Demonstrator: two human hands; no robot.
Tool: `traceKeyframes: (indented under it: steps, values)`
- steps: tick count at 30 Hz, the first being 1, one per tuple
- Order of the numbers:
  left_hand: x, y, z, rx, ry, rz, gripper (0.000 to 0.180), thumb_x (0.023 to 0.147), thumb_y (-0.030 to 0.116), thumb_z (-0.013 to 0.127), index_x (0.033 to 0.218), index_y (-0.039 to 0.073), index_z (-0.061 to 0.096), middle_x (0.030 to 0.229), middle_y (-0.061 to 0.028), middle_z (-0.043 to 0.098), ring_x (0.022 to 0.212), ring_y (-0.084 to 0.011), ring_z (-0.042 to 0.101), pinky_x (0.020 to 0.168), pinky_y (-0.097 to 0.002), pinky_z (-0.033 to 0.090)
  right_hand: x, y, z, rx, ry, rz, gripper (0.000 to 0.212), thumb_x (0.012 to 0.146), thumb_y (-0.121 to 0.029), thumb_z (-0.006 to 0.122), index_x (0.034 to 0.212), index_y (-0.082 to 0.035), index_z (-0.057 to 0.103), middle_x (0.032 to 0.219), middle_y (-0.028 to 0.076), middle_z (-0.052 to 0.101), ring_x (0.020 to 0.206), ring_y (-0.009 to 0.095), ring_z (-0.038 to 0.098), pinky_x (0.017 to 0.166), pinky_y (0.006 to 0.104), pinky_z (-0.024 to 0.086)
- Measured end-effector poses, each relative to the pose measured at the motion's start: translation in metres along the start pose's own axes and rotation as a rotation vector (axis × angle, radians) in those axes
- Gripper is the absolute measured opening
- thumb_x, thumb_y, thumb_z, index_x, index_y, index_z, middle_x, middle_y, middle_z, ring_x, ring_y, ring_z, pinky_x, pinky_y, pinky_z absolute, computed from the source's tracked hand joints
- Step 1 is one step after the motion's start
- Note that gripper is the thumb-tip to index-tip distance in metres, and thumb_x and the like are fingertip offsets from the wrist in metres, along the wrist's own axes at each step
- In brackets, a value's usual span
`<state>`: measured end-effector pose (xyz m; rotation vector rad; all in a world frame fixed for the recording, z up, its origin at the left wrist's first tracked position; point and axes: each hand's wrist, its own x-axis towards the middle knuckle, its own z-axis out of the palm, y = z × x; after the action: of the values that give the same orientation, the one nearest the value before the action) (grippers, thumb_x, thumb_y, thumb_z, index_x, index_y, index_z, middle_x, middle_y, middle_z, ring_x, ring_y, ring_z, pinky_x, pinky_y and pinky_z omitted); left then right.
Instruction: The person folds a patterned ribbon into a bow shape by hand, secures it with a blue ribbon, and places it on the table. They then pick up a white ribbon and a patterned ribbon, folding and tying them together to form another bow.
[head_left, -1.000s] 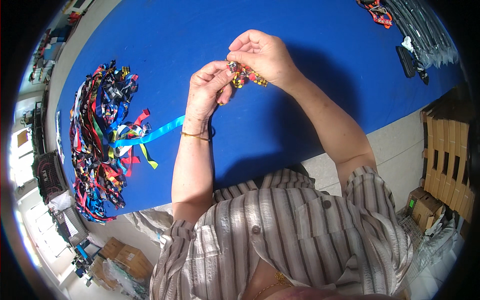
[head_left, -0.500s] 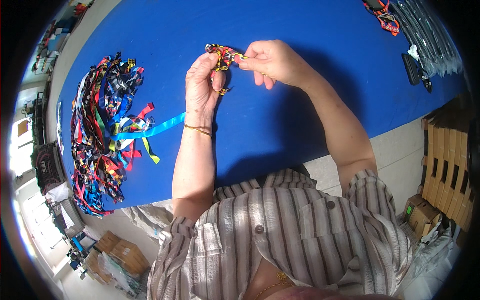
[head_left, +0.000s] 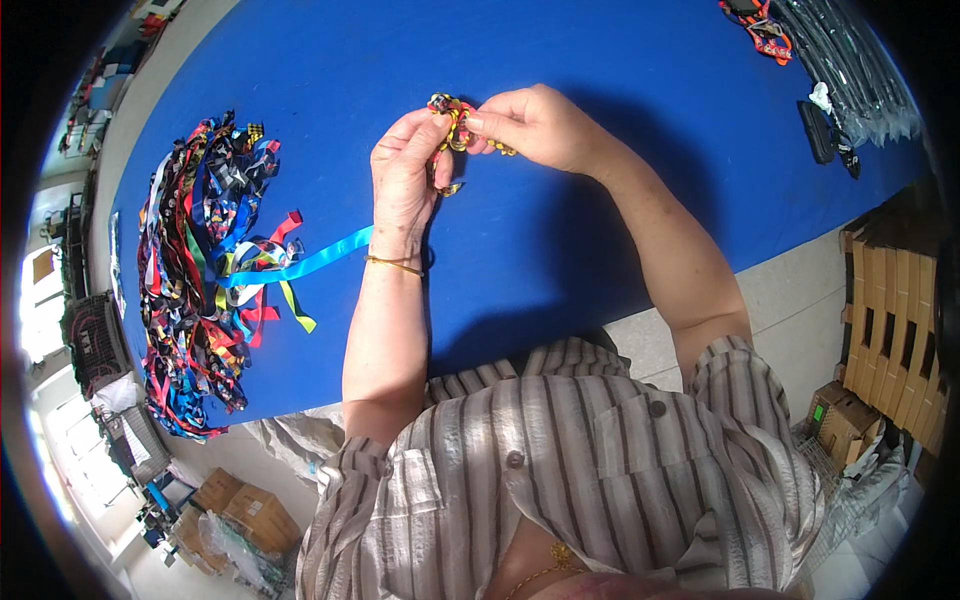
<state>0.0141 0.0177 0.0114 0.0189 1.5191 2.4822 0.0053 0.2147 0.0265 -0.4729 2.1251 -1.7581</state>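
Note:
A patterned ribbon strap (head_left: 458,136) in red, black and yellow is bunched up between my two hands above the blue table. My left hand (head_left: 408,155) is closed on it, thumb pressed against the fingers, and a loose end hangs below the fingertips. Against the strap's other side, my right hand (head_left: 535,128) pinches with thumb and forefinger, close to the left fingertips. A short yellow-and-black piece shows under the right fingers. How the strap is folded or looped inside the grip is partly hidden.
A large heap of colourful ribbon straps (head_left: 195,270) lies on the left of the blue table (head_left: 600,50); a light-blue ribbon (head_left: 310,262) runs from it toward my left wrist. Plastic-wrapped packs (head_left: 850,70), an orange strap bundle (head_left: 770,42) and a black object (head_left: 815,132) lie far right.
My right hand has come left toward my left hand, shortening the stretch of strap between them. My left hand has shifted only slightly and keeps its hold.

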Motion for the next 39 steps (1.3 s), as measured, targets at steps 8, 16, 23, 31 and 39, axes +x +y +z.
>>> traceKeyframes:
  steps: [8, 16, 23, 31, 39]
  values:
    - [0.001, 0.0, 0.001, 0.012, 0.005, 0.008, 0.013, 0.096, 0.01, 0.062, 0.101, -0.002, 0.065, 0.081, -0.0076, 0.068, 0.045, -0.0072, 0.049, 0.04, -0.0207, 0.034, -0.001, -0.006, 0.004, 0.024, 0.026, -0.016, 0.032, 0.101, -0.029, 0.057, 0.1, 0.0, 0.069, 0.09, 0.005, 0.071, 0.083, 0.012, 0.066, 0.074, 0.0254, 0.051]
    - [0.002, -0.002, -0.005, -0.107, -0.061, 0.009, 0.019, 0.099, 0.014, 0.058, 0.103, -0.002, 0.066, 0.092, -0.0119, 0.07, 0.047, -0.0081, 0.049, 0.043, -0.02, 0.038, 0.002, 0.011, 0.005, 0.155, -0.001, -0.074, 0.026, 0.104, -0.022, 0.05, 0.106, 0.0, 0.063, 0.093, 0.005, 0.069, 0.084, 0.011, 0.067, 0.072, 0.026, 0.052]
    - [0.002, -0.001, -0.001, -0.063, -0.046, -0.003, 0.019, 0.099, 0.013, 0.058, 0.104, -0.003, 0.066, 0.101, -0.0149, 0.071, 0.048, -0.0088, 0.05, 0.045, -0.02, 0.041, 0.0, 0.004, 0.013, 0.21, 0.081, -0.007, 0.019, 0.102, -0.016, 0.052, 0.106, 0.001, 0.06, 0.094, 0.007, 0.069, 0.083, 0.012, 0.067, 0.072, 0.0249, 0.052]
    - [0.0, 0.002, 0.007, 0.032, 0.0, 0.001, 0.016, 0.096, 0.01, 0.063, 0.105, -0.003, 0.066, 0.089, -0.0116, 0.071, 0.047, -0.0079, 0.052, 0.044, -0.0212, 0.041, 0.005, 0.016, 0.006, -0.016, 0.053, -0.049, 0.02, 0.102, -0.018, 0.053, 0.102, 0.0, 0.061, 0.091, 0.005, 0.067, 0.083, 0.01, 0.065, 0.073, 0.0231, 0.05]
    - [-0.001, 0.0, 0.001, 0.032, -0.036, -0.017, 0.015, 0.096, 0.01, 0.062, 0.104, -0.002, 0.066, 0.085, -0.0096, 0.069, 0.048, -0.0079, 0.051, 0.044, -0.0208, 0.039, 0.007, 0.012, 0.009, 0.268, 0.049, -0.029, 0.02, 0.1, -0.017, 0.058, 0.1, 0.002, 0.063, 0.088, 0.006, 0.068, 0.077, 0.01, 0.065, 0.069, 0.0237, 0.051]
